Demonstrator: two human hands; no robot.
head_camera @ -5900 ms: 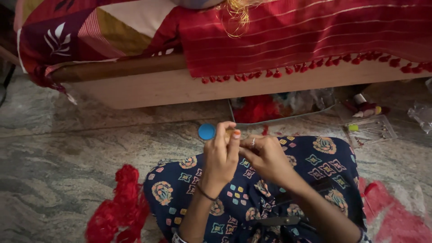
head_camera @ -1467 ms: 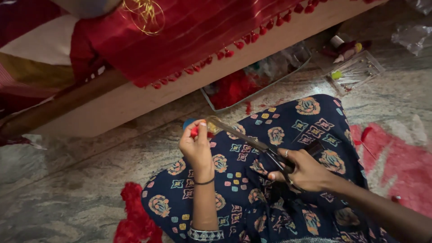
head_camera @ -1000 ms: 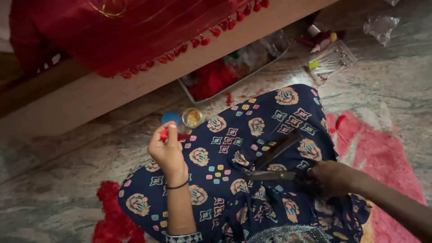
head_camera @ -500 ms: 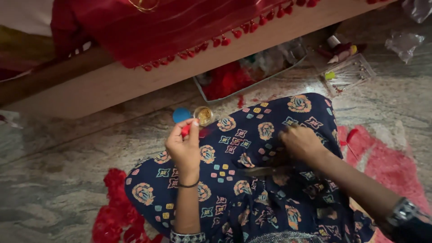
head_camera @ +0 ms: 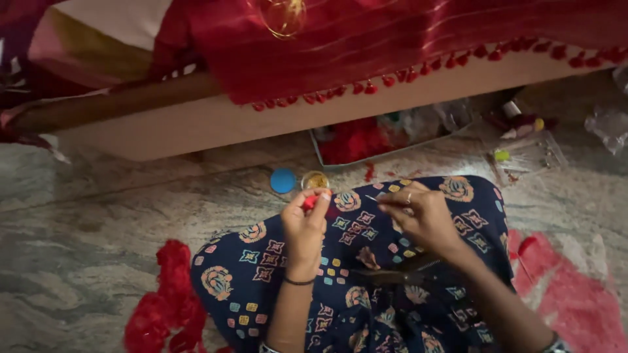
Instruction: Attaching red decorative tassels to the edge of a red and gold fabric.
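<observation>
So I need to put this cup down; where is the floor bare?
Bare floor lies left of the knee, between the bed frame and the red tassel pile. Crowded: the blue lid and small jar, the tray, and packets to the right.

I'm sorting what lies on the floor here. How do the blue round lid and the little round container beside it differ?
The blue lid is solid blue and flat; the small container is see-through, with something golden inside. The lid lies farther from the left hand; the container sits just above its fingertips. Both are round, similar in size, on the floor.

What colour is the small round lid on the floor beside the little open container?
Blue, seen in the head view: the lid.
</observation>
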